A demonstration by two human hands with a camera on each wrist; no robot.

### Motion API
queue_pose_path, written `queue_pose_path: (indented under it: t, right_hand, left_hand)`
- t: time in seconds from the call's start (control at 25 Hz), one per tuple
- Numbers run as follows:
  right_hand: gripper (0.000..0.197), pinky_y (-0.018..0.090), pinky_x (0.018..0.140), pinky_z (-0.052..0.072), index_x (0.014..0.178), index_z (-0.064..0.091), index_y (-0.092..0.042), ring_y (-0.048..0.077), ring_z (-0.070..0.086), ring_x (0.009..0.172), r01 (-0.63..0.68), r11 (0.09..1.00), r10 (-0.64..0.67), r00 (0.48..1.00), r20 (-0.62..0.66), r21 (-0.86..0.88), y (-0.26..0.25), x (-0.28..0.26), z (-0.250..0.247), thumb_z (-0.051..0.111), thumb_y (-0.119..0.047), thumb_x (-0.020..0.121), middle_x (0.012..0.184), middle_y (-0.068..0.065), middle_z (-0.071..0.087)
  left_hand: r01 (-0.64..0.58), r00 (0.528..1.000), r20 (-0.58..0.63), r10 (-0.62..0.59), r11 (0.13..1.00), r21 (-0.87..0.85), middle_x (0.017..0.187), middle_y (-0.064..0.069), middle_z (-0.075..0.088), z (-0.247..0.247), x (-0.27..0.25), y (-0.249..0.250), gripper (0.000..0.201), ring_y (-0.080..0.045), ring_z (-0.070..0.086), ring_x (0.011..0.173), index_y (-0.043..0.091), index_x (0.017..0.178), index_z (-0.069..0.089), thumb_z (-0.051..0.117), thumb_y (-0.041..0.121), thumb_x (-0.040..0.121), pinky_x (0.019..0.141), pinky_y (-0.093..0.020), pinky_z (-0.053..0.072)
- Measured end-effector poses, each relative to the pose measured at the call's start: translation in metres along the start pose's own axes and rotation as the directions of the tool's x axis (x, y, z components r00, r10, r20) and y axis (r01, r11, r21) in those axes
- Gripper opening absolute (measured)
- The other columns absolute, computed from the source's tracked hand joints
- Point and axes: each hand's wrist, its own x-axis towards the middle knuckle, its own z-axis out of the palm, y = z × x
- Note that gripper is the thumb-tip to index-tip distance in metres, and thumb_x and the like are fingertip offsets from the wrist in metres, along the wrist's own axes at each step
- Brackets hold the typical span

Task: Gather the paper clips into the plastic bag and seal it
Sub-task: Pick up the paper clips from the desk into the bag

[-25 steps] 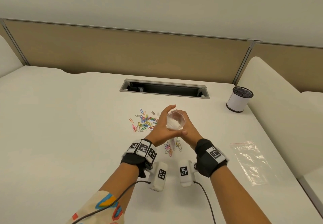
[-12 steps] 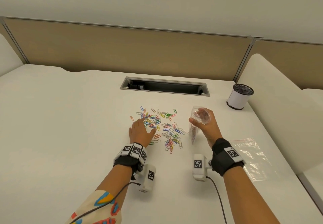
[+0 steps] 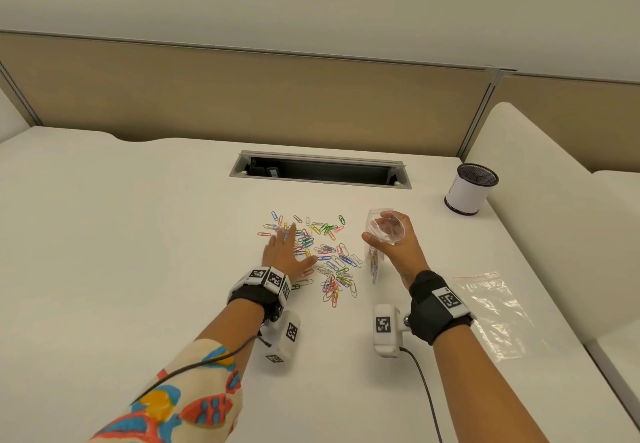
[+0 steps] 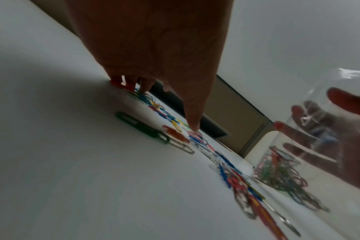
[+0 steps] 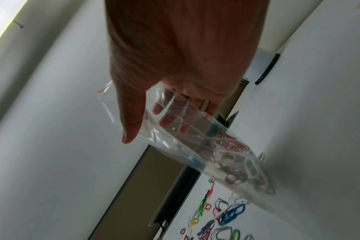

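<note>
Coloured paper clips lie scattered on the white table. My left hand lies flat on the left part of the pile, fingers straight and spread, fingertips touching clips. My right hand holds a clear plastic bag upright to the right of the pile, fingers curled round its open mouth. The bag has a clump of clips in its bottom, which hangs near the table. From the left wrist view the bag and its clips show at the right.
A second, flat clear bag lies on the table near the right edge. A white cup with a dark mesh rim stands at the back right. A recessed cable slot runs behind the pile. A tan partition backs the table.
The two hands were together over the bag's mouth. The left hand has since dropped flat onto the clips, and the right hand has carried the bag to the right.
</note>
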Motion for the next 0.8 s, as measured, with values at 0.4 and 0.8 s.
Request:
queue_pose_path:
  t: [0.4, 0.8]
  right_hand:
    - [0.052, 0.030, 0.096, 0.042, 0.116, 0.044, -0.012, 0.018, 0.052, 0.105, 0.015, 0.999, -0.015, 1.000, 0.023, -0.029, 0.003, 0.000, 0.006, 0.074, -0.004, 0.075, 0.111, 0.006, 0.054]
    - [0.046, 0.029, 0.095, 0.041, 0.111, 0.043, -0.015, 0.020, 0.052, 0.105, 0.029, 0.997, -0.025, 0.998, 0.065, -0.066, 0.005, -0.009, 0.011, 0.072, -0.005, 0.077, 0.103, 0.001, 0.054]
  left_hand:
    - [-0.218, 0.976, 0.019, 0.218, 0.963, 0.160, 0.126, -0.011, 0.060, -0.001, -0.022, 0.042, 0.028, -0.028, 0.056, 0.116, 0.014, 0.117, 0.066, 0.055, 0.015, 0.091, 0.100, -0.034, 0.045]
    - [-0.142, 0.986, -0.099, 0.136, 0.988, -0.061, 0.106, -0.013, 0.072, -0.007, -0.032, 0.035, 0.020, -0.026, 0.066, 0.098, 0.006, 0.098, 0.074, 0.058, 0.007, 0.086, 0.090, -0.031, 0.052]
